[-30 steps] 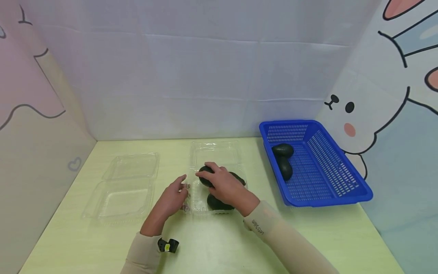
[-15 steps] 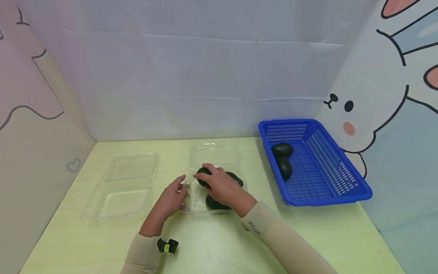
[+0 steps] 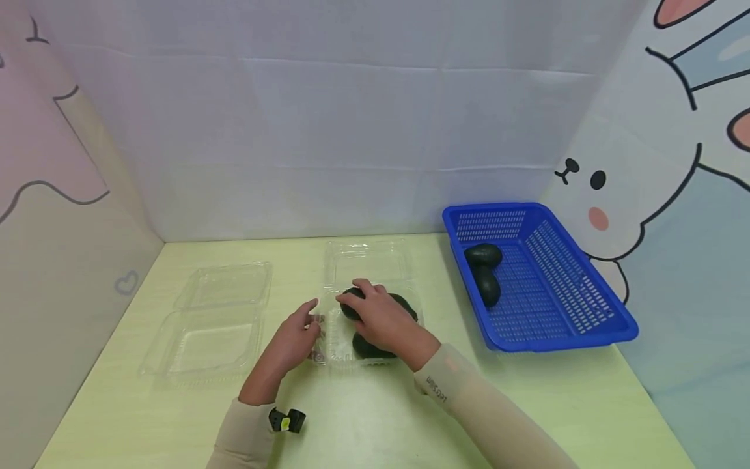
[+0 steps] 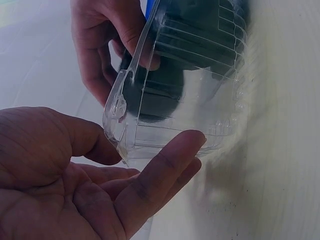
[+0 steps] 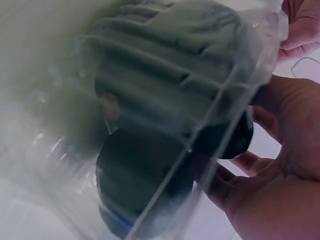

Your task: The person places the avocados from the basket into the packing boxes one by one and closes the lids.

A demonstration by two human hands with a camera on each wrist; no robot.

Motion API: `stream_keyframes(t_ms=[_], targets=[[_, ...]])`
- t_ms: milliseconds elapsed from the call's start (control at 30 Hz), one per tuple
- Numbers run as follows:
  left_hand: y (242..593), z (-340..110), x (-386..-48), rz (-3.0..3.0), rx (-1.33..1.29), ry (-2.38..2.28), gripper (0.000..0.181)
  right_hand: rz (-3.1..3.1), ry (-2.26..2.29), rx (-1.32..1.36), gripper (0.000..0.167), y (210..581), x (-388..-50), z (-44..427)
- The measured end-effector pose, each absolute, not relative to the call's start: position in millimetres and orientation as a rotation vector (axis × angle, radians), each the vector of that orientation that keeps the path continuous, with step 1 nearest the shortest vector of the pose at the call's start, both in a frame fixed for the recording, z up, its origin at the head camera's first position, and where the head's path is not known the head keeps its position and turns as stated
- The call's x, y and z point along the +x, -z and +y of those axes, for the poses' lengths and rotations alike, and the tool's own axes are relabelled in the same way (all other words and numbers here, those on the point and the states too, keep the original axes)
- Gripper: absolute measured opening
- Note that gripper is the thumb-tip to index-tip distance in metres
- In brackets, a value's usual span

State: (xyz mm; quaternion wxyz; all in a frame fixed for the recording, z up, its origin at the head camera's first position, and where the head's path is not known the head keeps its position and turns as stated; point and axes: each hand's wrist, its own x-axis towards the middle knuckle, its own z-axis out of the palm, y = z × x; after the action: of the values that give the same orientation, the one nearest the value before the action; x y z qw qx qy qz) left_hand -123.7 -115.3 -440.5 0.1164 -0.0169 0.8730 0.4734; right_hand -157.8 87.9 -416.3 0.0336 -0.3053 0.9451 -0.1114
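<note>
Dark green avocados lie in an open clear plastic container (image 3: 338, 346) at the table's centre. The right hand (image 3: 387, 322) curls its fingers round one avocado (image 3: 351, 305) in the container's upper left part. Another avocado (image 3: 372, 349) lies near the front edge, and one more (image 3: 407, 306) shows behind the right hand, partly covered. Against the container's left side rests the left hand (image 3: 294, 339). In the left wrist view, the left hand (image 4: 100, 182) has its thumb by the rim and extended fingers along the clear wall (image 4: 210, 120). The right wrist view shows the right hand (image 5: 295, 160) beside dark fruit behind clear plastic.
A second open clear container (image 3: 208, 348) lies on the table to the left, with nothing in it. At the right stands a blue slotted basket (image 3: 551, 293) holding two avocados (image 3: 485, 286) along its left side. White and printed cloth surrounds the table at the back and sides.
The right hand and its avocado have shifted slightly left, then a little back to the right, inside the container. The left hand has stayed at the container's left side.
</note>
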Motion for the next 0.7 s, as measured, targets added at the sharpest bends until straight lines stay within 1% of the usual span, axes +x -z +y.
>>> stream_keyframes(t_ms=[267,700], targets=[[440.9,-115.1,-123.6,2.556,-0.065,-1.380,0.057,2.915,0.333,-0.917,0.049,416.5,-158.7,90.6],[439.0,-114.4,-122.8,2.557,-0.060,-1.378,0.057,2.895,0.380,-0.954,0.048,414.5,-158.1,94.1]])
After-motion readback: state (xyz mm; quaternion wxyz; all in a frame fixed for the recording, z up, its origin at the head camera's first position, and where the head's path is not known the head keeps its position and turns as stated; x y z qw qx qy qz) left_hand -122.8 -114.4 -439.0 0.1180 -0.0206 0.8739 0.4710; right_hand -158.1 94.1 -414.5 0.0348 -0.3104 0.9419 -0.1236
